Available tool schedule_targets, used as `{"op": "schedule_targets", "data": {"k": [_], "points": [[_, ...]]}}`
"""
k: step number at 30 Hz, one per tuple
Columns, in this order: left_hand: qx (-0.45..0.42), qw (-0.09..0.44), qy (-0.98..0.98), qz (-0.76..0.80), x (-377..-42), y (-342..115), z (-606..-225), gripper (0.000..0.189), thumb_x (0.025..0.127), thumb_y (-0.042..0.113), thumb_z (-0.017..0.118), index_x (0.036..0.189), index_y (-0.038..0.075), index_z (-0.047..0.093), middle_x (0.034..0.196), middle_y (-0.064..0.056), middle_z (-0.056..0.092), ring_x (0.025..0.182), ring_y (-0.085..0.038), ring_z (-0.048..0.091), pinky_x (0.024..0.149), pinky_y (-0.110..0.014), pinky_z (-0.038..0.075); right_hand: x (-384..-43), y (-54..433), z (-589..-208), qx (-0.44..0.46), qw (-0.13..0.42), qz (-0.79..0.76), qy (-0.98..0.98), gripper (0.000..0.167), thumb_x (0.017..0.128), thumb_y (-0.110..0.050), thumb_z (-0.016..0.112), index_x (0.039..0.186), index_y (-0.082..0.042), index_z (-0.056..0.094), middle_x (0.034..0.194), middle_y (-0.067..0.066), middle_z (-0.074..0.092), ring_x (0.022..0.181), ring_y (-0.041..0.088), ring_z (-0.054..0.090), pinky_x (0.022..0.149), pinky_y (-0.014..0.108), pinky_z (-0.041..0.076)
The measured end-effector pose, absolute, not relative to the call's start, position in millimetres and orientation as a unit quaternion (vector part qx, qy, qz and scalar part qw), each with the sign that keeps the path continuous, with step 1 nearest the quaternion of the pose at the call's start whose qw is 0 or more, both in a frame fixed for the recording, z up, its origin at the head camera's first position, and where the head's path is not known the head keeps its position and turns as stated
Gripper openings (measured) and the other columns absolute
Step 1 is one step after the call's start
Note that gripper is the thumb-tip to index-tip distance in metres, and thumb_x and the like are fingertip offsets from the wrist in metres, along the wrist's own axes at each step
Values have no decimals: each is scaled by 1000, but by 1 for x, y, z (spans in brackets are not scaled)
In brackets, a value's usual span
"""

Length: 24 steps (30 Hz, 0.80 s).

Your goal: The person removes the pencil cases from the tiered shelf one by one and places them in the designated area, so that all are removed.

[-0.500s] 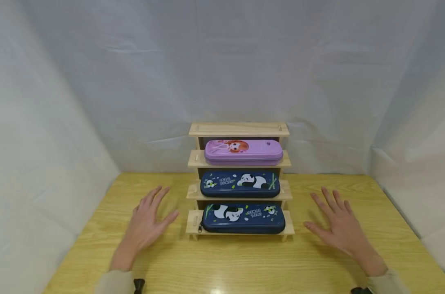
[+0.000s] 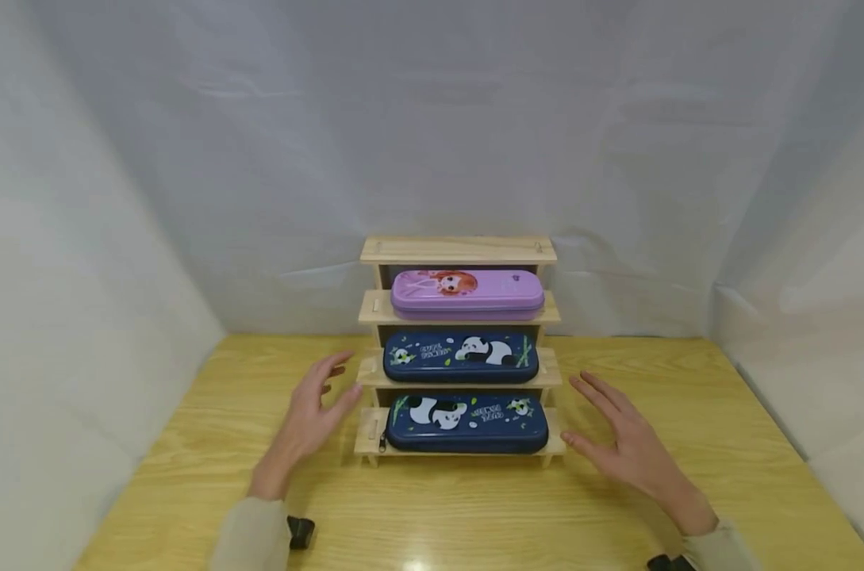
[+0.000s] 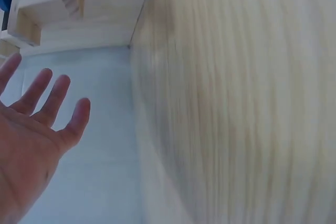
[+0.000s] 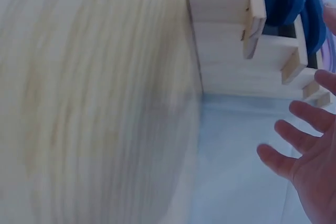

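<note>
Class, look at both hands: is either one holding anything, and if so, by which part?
Nothing is held: the left hand and right hand are empty, and the three pencil cases rest on the shelf.

There are three cases [image 2: 467, 308]: one purple case [image 2: 496, 293] and two blue cases [image 2: 439, 376] [image 2: 467, 444]. On the blue cases there are two big pandas [image 2: 501, 353] and two little pandas [image 2: 401, 357], and on the purple case there is one cartoon girl [image 2: 455, 282]. One wooden rack [image 2: 458, 251] has four shelves [image 2: 373, 308]. There are two hands [image 2: 310, 416] [image 2: 627, 440], two sleeves [image 2: 251, 535] and one worktop [image 2: 403, 507].
</note>
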<state>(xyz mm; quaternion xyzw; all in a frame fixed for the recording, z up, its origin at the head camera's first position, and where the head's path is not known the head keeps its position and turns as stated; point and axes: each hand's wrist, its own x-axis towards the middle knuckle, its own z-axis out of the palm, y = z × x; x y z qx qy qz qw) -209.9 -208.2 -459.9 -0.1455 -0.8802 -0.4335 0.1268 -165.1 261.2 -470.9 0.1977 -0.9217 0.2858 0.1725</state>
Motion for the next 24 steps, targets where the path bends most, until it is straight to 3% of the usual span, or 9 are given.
{"op": "schedule_targets", "data": {"k": [7,12,16,20,24], "points": [[-137,93,-828,-536,-226,-198,-461,40,104,29,61,142,15,57,143,-12,59,121,-36,64,95,-35,56,-166,246,-467,245,209,325,-889,75,79,-16,87,148,-16,55,141,10,61,127,31,58,99,57,51],[-126,59,-804,-579,-232,-193,-461,38,104,26,62,138,11,59,140,-14,57,115,-34,64,89,-39,60,-166,235,-467,259,193,328,-888,70,80,-19,87,144,-16,58,137,4,65,123,22,61,93,46,57],[-108,42,-784,-610,-237,-191,-462,38,102,22,65,137,7,58,138,-16,57,110,-25,64,85,-39,62,-166,227,-471,261,169,340,-887,70,81,-24,88,144,-19,58,138,2,64,124,24,62,97,50,56],[-99,28,-764,-637,-241,-189,-465,39,101,18,66,136,4,57,132,-16,57,99,-14,64,80,-32,61,-164,221,-474,254,149,343,-892,69,82,-28,87,144,-23,58,139,9,64,124,36,63,98,60,53],[-91,18,-754,-650,-243,-188,-469,39,101,17,66,137,5,56,133,-14,55,98,-14,63,78,-32,61,-162,218,-473,243,139,334,-900,68,82,-32,86,144,-24,58,140,17,62,124,42,61,96,65,52]]}}
